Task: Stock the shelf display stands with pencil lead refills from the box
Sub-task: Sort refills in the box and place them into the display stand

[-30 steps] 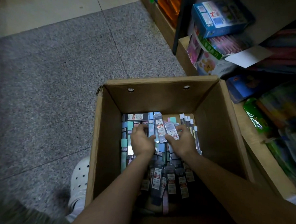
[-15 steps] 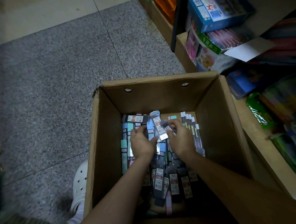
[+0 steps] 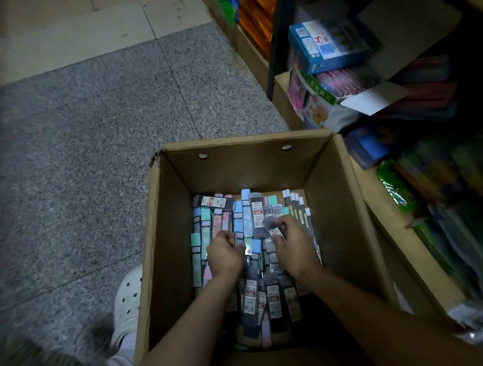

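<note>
Speckled floor, one cardboard box [image 3: 345, 205] — two hands inside: left hand [image 3: 224, 255] and right hand [image 3: 292, 246] each pinching refill packs [image 3: 257, 214].

An open cardboard box [image 3: 345, 205] stands on the speckled grey floor [image 3: 80, 163], its bottom covered with pencil lead refill cases [image 3: 257, 215] in grey, blue, mint and pink. Both hands reach down into it. The left hand [image 3: 224, 255] curls its fingers among the pastel cases, though what it grips is unclear. The right hand [image 3: 292, 247] pinches a clear grey case [image 3: 273, 228] between thumb and fingertips. A white perforated clog [image 3: 128, 306] sits just beside the box's left wall. At right, a wooden shelf [image 3: 391, 231] carries a blue carton [image 3: 328, 45] and other packaged goods.
</note>
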